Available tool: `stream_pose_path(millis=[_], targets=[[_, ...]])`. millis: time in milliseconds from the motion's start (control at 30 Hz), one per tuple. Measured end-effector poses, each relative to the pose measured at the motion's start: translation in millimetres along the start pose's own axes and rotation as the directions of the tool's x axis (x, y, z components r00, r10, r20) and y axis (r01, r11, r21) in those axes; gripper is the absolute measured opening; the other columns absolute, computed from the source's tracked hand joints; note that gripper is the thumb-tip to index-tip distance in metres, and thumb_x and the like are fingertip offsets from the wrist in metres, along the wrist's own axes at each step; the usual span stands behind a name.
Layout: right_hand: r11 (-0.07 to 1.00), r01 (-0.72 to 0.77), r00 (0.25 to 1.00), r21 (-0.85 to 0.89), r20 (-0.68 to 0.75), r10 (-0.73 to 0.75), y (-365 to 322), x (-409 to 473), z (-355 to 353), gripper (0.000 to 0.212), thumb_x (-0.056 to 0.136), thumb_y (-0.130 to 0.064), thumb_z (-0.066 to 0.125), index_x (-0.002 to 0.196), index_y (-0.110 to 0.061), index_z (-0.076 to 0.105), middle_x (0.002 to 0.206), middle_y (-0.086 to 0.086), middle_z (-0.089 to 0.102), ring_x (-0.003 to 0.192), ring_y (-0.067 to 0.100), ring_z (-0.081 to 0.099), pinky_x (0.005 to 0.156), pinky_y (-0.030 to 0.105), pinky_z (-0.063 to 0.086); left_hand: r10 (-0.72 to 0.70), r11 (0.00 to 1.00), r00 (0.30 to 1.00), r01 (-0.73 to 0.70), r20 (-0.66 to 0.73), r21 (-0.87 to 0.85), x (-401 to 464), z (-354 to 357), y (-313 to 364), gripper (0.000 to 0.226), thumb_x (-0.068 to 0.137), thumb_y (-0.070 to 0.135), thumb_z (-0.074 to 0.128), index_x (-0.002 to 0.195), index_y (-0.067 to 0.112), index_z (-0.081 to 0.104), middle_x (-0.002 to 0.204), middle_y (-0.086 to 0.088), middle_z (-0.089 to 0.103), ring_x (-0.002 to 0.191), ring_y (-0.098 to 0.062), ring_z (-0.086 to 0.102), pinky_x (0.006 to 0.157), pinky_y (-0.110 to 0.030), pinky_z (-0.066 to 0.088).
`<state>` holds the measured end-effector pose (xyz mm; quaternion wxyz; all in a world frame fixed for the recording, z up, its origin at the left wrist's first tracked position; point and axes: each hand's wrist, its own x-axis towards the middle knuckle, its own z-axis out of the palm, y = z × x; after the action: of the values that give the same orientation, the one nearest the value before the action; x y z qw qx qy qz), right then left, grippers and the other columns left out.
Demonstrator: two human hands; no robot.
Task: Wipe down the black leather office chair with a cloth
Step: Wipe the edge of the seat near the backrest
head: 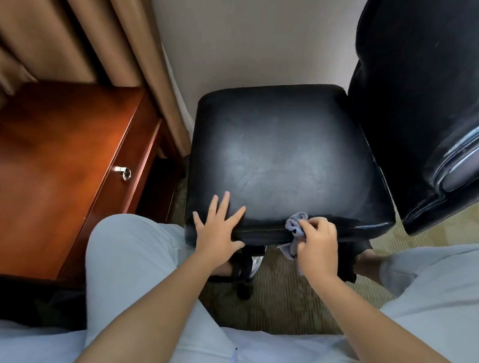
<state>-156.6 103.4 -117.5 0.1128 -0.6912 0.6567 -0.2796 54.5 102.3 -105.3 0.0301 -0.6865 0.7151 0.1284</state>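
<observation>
The black leather office chair's seat [281, 156] fills the middle of the view, its tall backrest [434, 91] rising at the right. My left hand [218, 232] lies flat with spread fingers on the seat's near edge. To its right, my right hand [318, 244] grips a small grey-blue cloth [294, 226] and presses it against the front edge seam of the seat. Part of the cloth hangs below the edge; the rest is hidden in my fist.
A reddish wooden desk [43, 168] with a drawer pull [123, 172] stands close on the left, brown curtains [72, 24] behind it. A beige wall is beyond the seat. Patterned carpet [279, 302] and the chair's base lie between my knees.
</observation>
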Motion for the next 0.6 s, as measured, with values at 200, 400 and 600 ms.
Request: stream_pose_path(millis=[200, 400, 600], targets=[[0.955, 0.297, 0.937, 0.018, 0.189, -0.295, -40.1, -9.7, 23.3, 0.028, 0.066, -0.002, 0.080, 0.092, -0.001, 0.071, 0.089, 0.012, 0.062, 0.083, 0.029, 0.058, 0.066, 0.028, 0.045, 0.010, 1.000, 0.999, -0.010, 0.032, 0.012, -3.1, -3.7, -6.1, 0.086, 0.086, 0.029, 0.066, 0.151, 0.031, 0.010, 0.160, 0.007, -0.002, 0.147, -0.018, -0.006, 0.114, -0.056, 0.015], [0.996, 0.087, 0.991, 0.032, 0.094, -0.090, -15.9, -4.4, 4.6, 0.031, 0.066, 0.014, 0.069, 0.097, 0.007, 0.067, 0.092, 0.018, 0.059, 0.088, 0.039, 0.054, 0.070, 0.042, 0.050, 0.072, 0.997, 0.997, -0.072, 0.011, -0.001, -13.3, 1.9, 0.1, 0.082, 0.089, 0.008, 0.061, 0.152, 0.024, 0.010, 0.160, 0.006, -0.001, 0.147, -0.016, -0.005, 0.117, -0.051, 0.013], [0.964, 0.255, 0.951, 0.074, 0.163, -0.264, -45.1, -19.3, 26.6, 0.022, 0.072, 0.003, 0.072, 0.094, 0.001, 0.068, 0.093, 0.013, 0.059, 0.089, 0.030, 0.054, 0.073, 0.032, 0.046, 0.037, 0.971, 0.993, -0.062, -0.114, -0.229, -27.0, 15.0, -7.9, 0.076, 0.086, 0.002, 0.062, 0.150, 0.018, 0.024, 0.160, 0.006, -0.002, 0.144, -0.016, 0.016, 0.108, -0.027, 0.037]])
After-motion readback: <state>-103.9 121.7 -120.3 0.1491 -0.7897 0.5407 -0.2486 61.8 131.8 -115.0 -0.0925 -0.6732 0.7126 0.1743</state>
